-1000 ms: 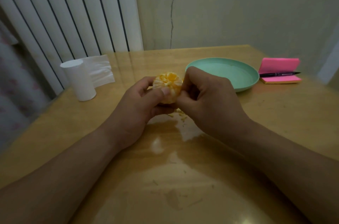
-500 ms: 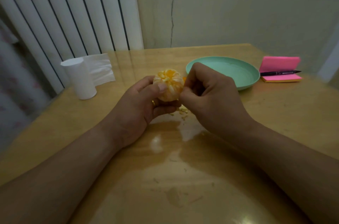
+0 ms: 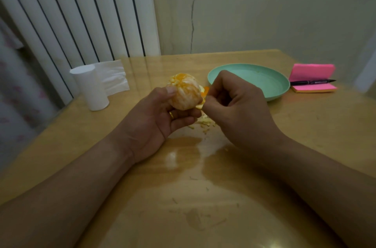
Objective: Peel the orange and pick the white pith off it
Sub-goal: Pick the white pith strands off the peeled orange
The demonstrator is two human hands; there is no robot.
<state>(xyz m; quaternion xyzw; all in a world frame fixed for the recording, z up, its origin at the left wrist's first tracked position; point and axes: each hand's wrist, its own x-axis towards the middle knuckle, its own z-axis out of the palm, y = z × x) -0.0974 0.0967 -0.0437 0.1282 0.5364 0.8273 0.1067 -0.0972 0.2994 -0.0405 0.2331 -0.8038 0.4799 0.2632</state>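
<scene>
A peeled orange (image 3: 184, 93) with pale pith streaks on its segments sits in my left hand (image 3: 160, 117), thumb on its left side and fingers curled beneath it. My right hand (image 3: 234, 105) is closed just right of the fruit, thumb and forefinger pinched at its lower right side on a small pale strip of pith. A bit of orange peel (image 3: 205, 90) shows behind the fruit. Small scraps of pith (image 3: 204, 122) lie on the table under my hands.
A mint-green plate (image 3: 278, 85) stands right of my hands. Beyond it lies a pink sticky-note pad (image 3: 311, 72) with a black pen (image 3: 311, 82) across it. A white tissue roll (image 3: 90, 87) stands at the left edge. The wooden table (image 3: 203, 197) has a glossy top.
My left hand has turned the orange, so its pale side now faces me. My right hand's pinch has shifted to the fruit's lower right side.
</scene>
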